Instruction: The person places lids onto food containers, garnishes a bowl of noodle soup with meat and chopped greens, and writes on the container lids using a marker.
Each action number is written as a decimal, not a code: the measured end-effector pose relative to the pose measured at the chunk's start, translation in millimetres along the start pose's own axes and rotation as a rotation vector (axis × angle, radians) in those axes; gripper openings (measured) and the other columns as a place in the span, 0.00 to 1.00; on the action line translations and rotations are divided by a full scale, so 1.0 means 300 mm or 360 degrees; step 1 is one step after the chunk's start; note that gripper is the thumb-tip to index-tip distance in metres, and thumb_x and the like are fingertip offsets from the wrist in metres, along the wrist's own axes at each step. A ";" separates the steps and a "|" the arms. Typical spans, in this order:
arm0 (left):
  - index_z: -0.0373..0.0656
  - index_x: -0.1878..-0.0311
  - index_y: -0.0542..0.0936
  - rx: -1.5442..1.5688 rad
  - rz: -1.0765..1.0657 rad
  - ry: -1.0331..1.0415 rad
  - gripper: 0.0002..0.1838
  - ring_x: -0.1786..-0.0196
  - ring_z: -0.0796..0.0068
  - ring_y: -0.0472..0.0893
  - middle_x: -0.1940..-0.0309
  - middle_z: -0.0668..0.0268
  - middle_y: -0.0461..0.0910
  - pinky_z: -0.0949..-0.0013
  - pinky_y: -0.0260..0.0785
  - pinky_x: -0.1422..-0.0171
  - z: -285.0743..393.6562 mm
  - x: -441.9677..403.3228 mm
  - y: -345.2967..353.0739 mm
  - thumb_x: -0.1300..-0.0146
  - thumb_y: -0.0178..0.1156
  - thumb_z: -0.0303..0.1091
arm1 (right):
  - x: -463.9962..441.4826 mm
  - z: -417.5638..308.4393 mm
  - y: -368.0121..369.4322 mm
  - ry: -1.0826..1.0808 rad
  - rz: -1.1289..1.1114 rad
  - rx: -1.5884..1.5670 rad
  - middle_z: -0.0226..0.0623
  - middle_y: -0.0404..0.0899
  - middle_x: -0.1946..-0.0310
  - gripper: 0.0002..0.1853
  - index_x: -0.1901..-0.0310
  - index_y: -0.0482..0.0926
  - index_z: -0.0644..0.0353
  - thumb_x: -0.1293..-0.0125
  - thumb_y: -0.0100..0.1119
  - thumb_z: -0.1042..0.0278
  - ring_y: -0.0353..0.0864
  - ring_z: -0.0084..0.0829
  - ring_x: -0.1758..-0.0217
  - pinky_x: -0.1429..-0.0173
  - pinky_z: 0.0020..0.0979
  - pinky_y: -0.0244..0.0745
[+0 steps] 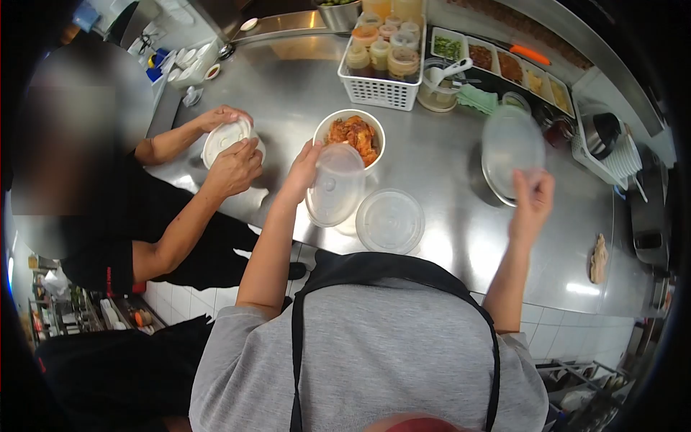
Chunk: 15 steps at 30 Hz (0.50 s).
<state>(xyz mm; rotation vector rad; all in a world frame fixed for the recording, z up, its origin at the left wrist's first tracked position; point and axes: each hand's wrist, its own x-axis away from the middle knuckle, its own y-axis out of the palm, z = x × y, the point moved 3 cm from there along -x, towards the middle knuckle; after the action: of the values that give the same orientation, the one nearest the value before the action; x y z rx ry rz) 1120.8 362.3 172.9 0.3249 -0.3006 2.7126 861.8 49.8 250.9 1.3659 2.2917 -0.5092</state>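
My left hand point(305, 171) grips a translucent plastic lid point(335, 189) by its edge, tilted beside a white takeaway bowl point(380, 149). Reddish-brown cooked food point(353, 137) fills the bowl, and the lid overlaps its near rim. Off to the right, my right hand point(533, 196) pinches another translucent lid point(512, 144) at its near edge, smeared by motion. A third translucent lid point(391, 222) lies flat on the steel counter point(446, 187) close to my body.
At left, a co-worker's hands point(234, 162) hold a white lidded container point(226, 141). Along the back stand a white basket of sauce bottles point(380, 97), a tub with a white scoop point(437, 93) and topping trays point(497, 61). A crumpled brown item point(598, 259) lies far right.
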 end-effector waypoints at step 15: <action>0.40 0.46 0.70 -0.0407 0.0446 0.0277 0.23 0.63 0.69 0.75 0.65 0.60 0.75 0.71 0.67 0.56 -0.040 -0.346 -0.054 0.35 0.48 0.48 | 0.025 0.116 0.212 -0.0212 -0.0285 0.0346 0.43 0.73 0.58 0.12 0.75 0.63 0.62 0.44 0.58 0.73 0.72 0.36 0.56 0.52 0.31 0.66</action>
<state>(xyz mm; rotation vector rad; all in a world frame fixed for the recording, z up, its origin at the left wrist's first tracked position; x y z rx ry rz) 1218.1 343.2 136.4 -0.0294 -0.6790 2.9023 921.0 66.3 211.6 1.1862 2.3131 -0.9022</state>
